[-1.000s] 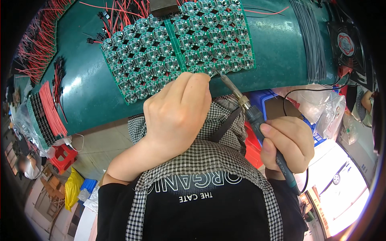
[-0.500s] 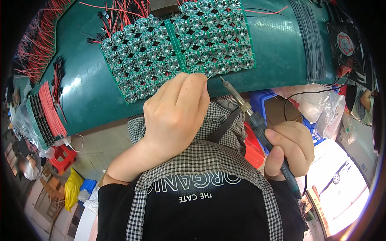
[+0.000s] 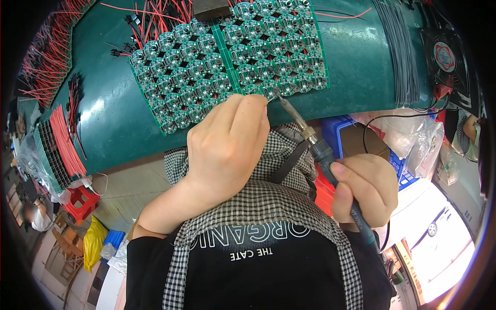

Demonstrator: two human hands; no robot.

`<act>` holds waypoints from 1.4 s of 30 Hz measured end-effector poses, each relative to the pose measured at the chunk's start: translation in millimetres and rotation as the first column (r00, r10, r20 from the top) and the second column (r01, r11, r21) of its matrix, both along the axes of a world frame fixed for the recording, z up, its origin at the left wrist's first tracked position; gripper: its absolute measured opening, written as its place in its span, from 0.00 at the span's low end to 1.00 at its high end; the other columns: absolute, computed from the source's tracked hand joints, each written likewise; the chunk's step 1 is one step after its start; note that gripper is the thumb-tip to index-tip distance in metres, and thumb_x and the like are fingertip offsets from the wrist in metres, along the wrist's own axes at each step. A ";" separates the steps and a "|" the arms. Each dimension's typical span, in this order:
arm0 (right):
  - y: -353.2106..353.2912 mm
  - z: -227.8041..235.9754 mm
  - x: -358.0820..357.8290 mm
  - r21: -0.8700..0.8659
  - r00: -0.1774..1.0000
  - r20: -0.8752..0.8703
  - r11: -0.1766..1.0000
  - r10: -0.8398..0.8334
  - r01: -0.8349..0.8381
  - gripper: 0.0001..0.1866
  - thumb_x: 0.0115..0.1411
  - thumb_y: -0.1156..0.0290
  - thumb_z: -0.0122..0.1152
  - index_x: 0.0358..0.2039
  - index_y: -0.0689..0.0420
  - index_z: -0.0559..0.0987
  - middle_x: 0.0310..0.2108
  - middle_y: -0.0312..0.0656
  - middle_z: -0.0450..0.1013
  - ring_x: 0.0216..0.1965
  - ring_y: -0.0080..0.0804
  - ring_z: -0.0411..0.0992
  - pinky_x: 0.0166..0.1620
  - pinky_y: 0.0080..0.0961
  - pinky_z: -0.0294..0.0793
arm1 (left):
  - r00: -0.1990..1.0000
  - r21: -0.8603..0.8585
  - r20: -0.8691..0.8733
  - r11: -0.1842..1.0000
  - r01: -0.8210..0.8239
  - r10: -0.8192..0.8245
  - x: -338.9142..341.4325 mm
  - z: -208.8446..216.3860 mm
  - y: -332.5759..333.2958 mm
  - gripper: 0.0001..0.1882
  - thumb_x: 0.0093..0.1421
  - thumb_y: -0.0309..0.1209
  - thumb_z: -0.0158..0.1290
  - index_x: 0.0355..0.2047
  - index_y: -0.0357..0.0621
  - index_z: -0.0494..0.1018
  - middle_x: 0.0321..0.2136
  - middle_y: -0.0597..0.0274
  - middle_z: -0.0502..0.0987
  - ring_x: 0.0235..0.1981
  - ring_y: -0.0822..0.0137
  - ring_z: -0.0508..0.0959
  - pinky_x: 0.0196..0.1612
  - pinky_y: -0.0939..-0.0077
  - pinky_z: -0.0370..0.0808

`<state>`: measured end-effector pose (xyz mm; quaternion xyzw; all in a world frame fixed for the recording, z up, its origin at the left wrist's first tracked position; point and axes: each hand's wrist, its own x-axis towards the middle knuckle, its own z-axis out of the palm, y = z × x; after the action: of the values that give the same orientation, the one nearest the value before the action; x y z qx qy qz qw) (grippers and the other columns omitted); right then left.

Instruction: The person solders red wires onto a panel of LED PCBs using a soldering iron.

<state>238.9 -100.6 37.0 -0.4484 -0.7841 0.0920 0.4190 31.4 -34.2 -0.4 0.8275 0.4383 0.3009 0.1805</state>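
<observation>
My right hand point(image 3: 369, 186) grips a soldering iron point(image 3: 324, 154) by its dark handle, like a pen. Its tip reaches the nearest row of a green circuit board panel point(image 3: 230, 62), which carries many small round boards. My left hand point(image 3: 227, 144) is closed in a pinch at the panel's near edge, just left of the iron's tip. A short bit of thin wire seems to poke out at its fingertips, which are mostly hidden behind the knuckles.
A dark block point(image 3: 211, 9) sits on the panel's far edge, with red and black wires point(image 3: 160, 13) behind it. Grey wires point(image 3: 398, 51) and a fan point(image 3: 443, 57) are at right. Red wires point(image 3: 66, 142) lie left on the green mat point(image 3: 108, 124). A blue crate point(image 3: 333, 132) stands below.
The soldering iron and my right hand have moved slightly left and away from me, bringing the tip onto the panel's near row. My left hand has barely shifted.
</observation>
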 end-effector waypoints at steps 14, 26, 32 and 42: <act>-1.2 5.9 -2.7 -0.071 1.000 0.004 0.997 -0.014 0.014 0.08 0.45 0.78 0.67 0.29 0.64 0.82 0.24 0.42 0.75 0.19 0.32 0.73 0.21 0.22 0.73 | 0.998 0.020 -0.050 0.999 -0.049 0.050 -1.6 4.4 0.4 0.09 0.50 0.21 0.58 0.33 0.45 0.73 0.20 0.64 0.67 0.17 0.67 0.72 0.19 0.72 0.70; -11.1 9.5 -18.2 0.094 0.955 0.286 0.994 -0.077 0.052 0.09 0.47 0.72 0.69 0.29 0.61 0.83 0.23 0.40 0.75 0.19 0.28 0.72 0.19 0.18 0.69 | 0.951 -0.360 0.262 0.931 -0.061 0.164 -24.5 21.5 4.9 0.07 0.55 0.18 0.59 0.34 0.39 0.78 0.25 0.63 0.75 0.20 0.75 0.71 0.22 0.82 0.65; -13.4 10.5 -5.9 0.033 0.955 0.297 0.999 -0.005 -0.005 0.10 0.49 0.70 0.69 0.31 0.62 0.83 0.23 0.41 0.75 0.20 0.29 0.73 0.19 0.20 0.71 | 0.859 -0.198 0.282 0.902 -0.384 0.428 -53.4 29.5 13.3 0.04 0.58 0.20 0.61 0.34 0.41 0.78 0.23 0.76 0.73 0.19 0.90 0.59 0.20 0.91 0.51; -0.7 13.9 13.1 -0.150 0.991 -0.089 0.985 -0.103 0.089 0.08 0.53 0.77 0.62 0.32 0.70 0.80 0.24 0.48 0.75 0.21 0.37 0.74 0.24 0.26 0.72 | 0.994 0.078 0.094 0.995 -0.060 0.053 -8.3 19.3 25.0 0.09 0.49 0.19 0.60 0.31 0.43 0.75 0.22 0.63 0.72 0.19 0.65 0.74 0.22 0.75 0.69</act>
<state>252.1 -101.2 50.9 -0.5101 -0.7316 0.1504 0.4265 23.1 -9.2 18.9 0.8067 0.4404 0.3609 0.1583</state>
